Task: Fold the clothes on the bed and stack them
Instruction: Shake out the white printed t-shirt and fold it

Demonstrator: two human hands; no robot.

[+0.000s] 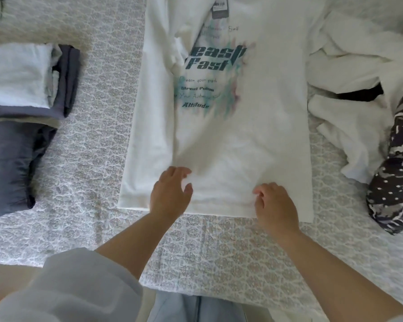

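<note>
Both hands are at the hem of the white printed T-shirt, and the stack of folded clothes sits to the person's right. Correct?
Not quite. The head view shows the stack of folded clothes to the person's left. The left hand and right hand are indeed at the hem of the white printed T-shirt.

One white printed T-shirt [254, 117] is lying spread on the bed [98, 145] — the only garment laid flat. Left of the T-shirt, two folded stacks are sitting: a white-and-grey stack [26, 80] and a dark blue stack [12, 163]. Right of it, one loose heap [358, 105] is waiting — white pieces, one dark patterned.
</note>
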